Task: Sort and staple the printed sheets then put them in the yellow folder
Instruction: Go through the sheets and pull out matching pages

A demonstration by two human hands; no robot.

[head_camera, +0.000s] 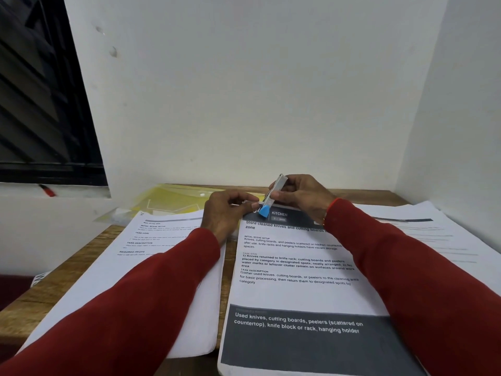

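A small stapler (273,195) with a metal top and a blue base is tilted over the top left corner of the middle stack of printed sheets (292,270), headed "KITCHEN". My right hand (303,195) grips the stapler from the right. My left hand (230,210) rests on that corner, fingertips pinched at the stapler's lower end. A second stack of printed sheets (151,267) lies to the left. More sheets (433,234) lie to the right. The yellow folder (173,202) lies flat at the back left, partly under the left stack.
The wooden desk (81,261) sits in a corner between white walls at the back and right. A dark window (40,104) and a white sill are at the left. Both arms wear red sleeves. A red-and-black pen (47,190) lies on the sill.
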